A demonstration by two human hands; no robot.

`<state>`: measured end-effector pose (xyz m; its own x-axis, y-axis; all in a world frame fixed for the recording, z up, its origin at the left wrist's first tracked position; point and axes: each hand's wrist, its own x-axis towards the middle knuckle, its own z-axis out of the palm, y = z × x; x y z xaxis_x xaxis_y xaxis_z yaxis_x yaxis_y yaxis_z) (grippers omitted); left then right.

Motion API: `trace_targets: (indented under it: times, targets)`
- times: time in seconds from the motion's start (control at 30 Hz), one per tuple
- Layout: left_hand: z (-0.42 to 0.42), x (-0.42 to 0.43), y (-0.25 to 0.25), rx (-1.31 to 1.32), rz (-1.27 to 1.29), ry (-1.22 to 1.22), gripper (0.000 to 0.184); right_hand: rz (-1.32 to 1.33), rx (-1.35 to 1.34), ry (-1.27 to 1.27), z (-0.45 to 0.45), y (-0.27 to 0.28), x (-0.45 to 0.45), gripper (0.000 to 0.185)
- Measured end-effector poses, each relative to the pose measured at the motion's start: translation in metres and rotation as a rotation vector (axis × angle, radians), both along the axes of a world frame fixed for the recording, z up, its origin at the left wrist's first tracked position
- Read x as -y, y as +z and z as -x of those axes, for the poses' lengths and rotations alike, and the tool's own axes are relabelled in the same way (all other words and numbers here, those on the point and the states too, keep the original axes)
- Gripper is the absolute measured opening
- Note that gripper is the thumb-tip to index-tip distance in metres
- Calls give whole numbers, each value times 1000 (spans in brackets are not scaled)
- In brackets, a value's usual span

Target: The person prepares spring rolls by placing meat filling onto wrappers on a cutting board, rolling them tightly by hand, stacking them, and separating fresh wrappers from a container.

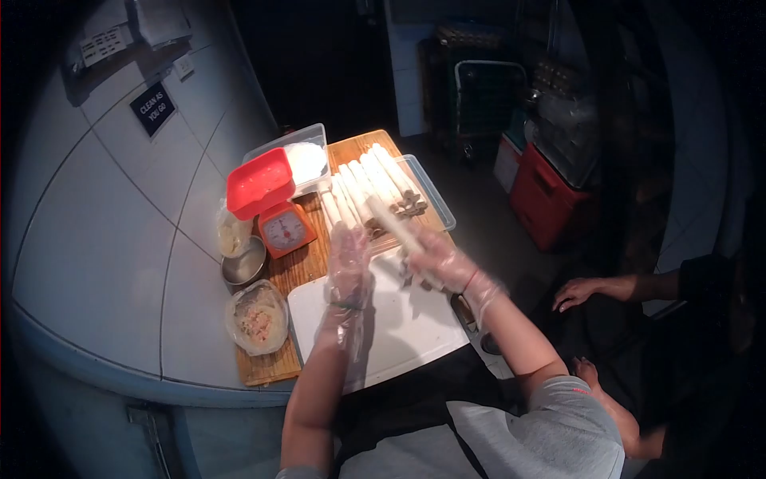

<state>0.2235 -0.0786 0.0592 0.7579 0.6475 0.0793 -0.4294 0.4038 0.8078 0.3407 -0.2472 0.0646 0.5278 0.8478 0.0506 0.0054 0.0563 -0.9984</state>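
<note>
My right hand [440, 262], in a clear plastic glove, is closed around one end of a long pale roll [396, 224]. The roll slants up and to the left, slightly blurred. My left hand [349, 259], also gloved, has its fingers stretched forward at the near ends of the leftmost rolls; whether it presses on them I cannot tell. Several more long pale rolls [369, 177] with frilly, brownish near ends lie side by side beyond my hands. A white cutting board [391, 339] lies below both hands.
Left of the rolls stand a red-topped kitchen scale [286, 229], a tub of white powder [307, 162], a metal bowl [245, 263] and a plastic-lined bowl of pinkish filling [259, 319]. A clear lid [431, 191] lies at right. Another person's hand [576, 293] is nearby, right.
</note>
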Motion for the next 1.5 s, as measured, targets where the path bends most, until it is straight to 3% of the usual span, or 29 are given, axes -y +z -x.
trace_targets:
  times: [0.1,0.17,0.27,0.37,0.4,0.5,0.63,0.67,0.7,0.77,0.87,0.97,1.03,1.1,1.17,1.2,1.27,1.33,1.4,1.5]
  targets:
    - [23,-19,-9,-140,-22,-50,80,-115,-188,-155,-51,0,10,41]
    - [39,-22,-7,-251,12,-34,83,201,117,-376,-84,5,8,29]
    - [55,-26,-17,-288,100,-26,80,509,382,-460,-119,-5,-12,29]
    - [60,-29,-17,-353,91,-12,74,596,811,-616,-149,-51,-50,34]
    - [61,-30,-20,-352,79,-9,73,829,795,-520,-146,-40,-61,39]
    - [67,-36,-27,-320,55,0,68,811,972,-524,-134,-48,-61,40]
    - [73,-38,-25,-306,121,8,60,737,694,-385,-159,-49,-34,32]
    - [74,-38,-27,-308,123,12,59,778,1191,-344,-180,-74,-27,25]
    - [75,-37,-29,-310,126,14,58,592,641,-455,-162,-55,-9,25]
    - [74,-36,-32,-306,154,5,56,278,368,-488,-162,-79,9,29]
    - [73,-35,-32,-301,205,-29,54,501,672,-455,-145,-79,17,26]
    - [75,-26,-29,-233,136,-62,52,147,426,-642,-161,-97,14,20]
    - [89,-25,-38,-120,-10,-65,48,100,390,-737,-153,-80,12,19]
    - [103,-25,-13,-202,-73,-65,36,1,83,-666,-134,-59,14,20]
    - [127,-41,-1,-232,-231,-123,31,-291,-354,-437,-123,-48,14,26]
    - [133,-44,4,-269,-285,67,30,-394,-472,-292,-108,-36,14,26]
    - [154,-93,9,-328,-865,236,32,-396,-464,-1,-93,-30,16,32]
    - [173,-127,28,-375,-908,360,36,-195,-306,49,-72,-24,15,32]
    - [182,-147,51,-355,-421,436,39,-33,-165,99,-64,-17,11,30]
    - [184,-168,79,-445,-577,450,36,94,-2,184,-47,-1,-8,29]
